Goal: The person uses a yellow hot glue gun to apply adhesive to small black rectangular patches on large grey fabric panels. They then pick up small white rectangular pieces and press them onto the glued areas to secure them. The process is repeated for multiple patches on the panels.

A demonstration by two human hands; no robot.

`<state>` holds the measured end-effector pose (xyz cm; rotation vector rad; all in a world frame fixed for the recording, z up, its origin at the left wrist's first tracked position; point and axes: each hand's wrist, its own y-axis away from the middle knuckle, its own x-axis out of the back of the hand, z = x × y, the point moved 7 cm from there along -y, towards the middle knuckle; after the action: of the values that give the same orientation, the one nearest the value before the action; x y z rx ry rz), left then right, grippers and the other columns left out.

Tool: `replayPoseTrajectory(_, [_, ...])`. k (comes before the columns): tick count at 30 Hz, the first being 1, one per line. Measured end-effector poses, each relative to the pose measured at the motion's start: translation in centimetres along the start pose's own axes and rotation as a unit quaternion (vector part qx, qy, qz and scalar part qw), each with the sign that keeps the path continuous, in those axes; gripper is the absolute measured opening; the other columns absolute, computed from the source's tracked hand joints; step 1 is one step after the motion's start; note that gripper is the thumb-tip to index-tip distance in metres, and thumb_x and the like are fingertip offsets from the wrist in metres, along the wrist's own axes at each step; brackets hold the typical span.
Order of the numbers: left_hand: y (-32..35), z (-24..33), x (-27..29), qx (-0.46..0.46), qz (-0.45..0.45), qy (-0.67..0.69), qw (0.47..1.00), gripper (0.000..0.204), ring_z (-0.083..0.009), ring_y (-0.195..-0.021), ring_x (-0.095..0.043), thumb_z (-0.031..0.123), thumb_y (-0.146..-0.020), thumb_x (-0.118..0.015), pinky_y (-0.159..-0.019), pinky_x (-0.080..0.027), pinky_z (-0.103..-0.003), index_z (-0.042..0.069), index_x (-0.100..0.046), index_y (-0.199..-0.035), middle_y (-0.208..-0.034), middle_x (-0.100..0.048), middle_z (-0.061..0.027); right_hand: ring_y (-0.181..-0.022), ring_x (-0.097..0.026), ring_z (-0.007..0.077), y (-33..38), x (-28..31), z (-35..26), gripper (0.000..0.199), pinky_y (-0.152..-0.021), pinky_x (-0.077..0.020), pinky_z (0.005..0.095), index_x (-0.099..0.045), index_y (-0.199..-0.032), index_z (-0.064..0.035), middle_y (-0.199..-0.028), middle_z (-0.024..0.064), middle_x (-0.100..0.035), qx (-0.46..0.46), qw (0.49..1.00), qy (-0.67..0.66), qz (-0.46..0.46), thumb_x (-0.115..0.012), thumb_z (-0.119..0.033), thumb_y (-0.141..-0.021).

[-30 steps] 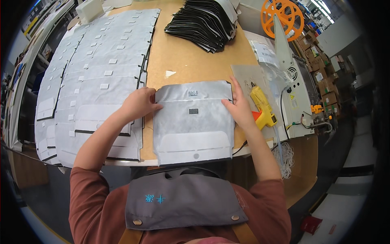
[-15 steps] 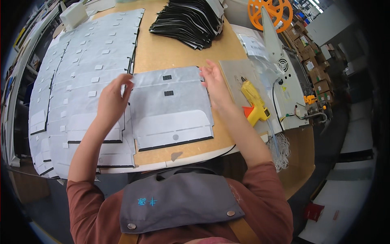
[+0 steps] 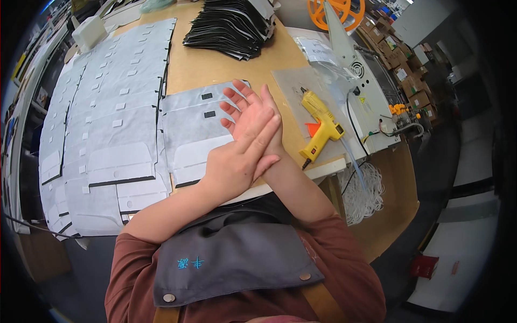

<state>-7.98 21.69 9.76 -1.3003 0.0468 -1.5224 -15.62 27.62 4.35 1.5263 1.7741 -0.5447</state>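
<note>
My left hand (image 3: pixel 231 164) reaches across and lies against my right hand, its fingers straight over the palm and its thumb by the wrist. My right hand (image 3: pixel 250 110) is open with the palm turned up and its fingers spread; neither hand holds a thing. Under and behind them lies a grey-white fabric panel (image 3: pixel 183 124) with two small black patches (image 3: pixel 207 96), a white pocket-like flap (image 3: pixel 195 156) and a black lower edge. My hands hide its right part. To the right of my hands a yellow glue gun (image 3: pixel 321 124) with an orange trigger lies on its side.
On the left, overlapping pale panels with small white tabs (image 3: pixel 117 123) cover the table. A stack of black-edged sheets (image 3: pixel 229 27) stands at the back. A machine (image 3: pixel 371 116) with an orange reel (image 3: pixel 336 13) is at the right, above a cardboard box (image 3: pixel 396 199) holding white cord (image 3: pixel 366 194).
My hands were apart at the panel's two sides; now they have come together in front of it, the left laid on the right. The view has shifted a little to the right.
</note>
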Motion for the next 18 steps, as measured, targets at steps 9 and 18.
replayPoseTrajectory(9, [2.5, 6.3, -1.6, -0.171, -0.022, -0.145, 0.974, 0.045, -0.0055, -0.052, -0.05, 0.022, -0.084, -0.065, -0.046, -0.042, -0.02, 0.017, -0.064, -0.129, -0.133, -0.061, -0.0029, -0.098, -0.05, 0.0137, 3.8, 3.1, -3.1, 0.049, -0.084, -0.041, 0.031, -0.053, -0.121, -0.0136, -0.114, -0.0012, -0.055, 0.07, 0.991, -0.1, 0.049, -0.047, -0.055, -0.095])
replayPoseTrajectory(18, [4.0, 7.3, -1.4, -0.259, -0.017, 0.024, 0.965, 0.044, -0.0091, -0.051, -0.047, 0.011, -0.077, -0.065, -0.045, -0.041, -0.023, 0.009, -0.066, -0.12, -0.122, -0.064, -0.0004, -0.088, -0.052, 0.014, 5.3, 4.3, -6.5, 0.049, -0.076, -0.043, 0.0303, -0.054, -0.12, -0.0104, -0.112, -0.0001, -0.056, 0.148, 0.982, -0.087, 0.074, -0.044, -0.053, -0.098])
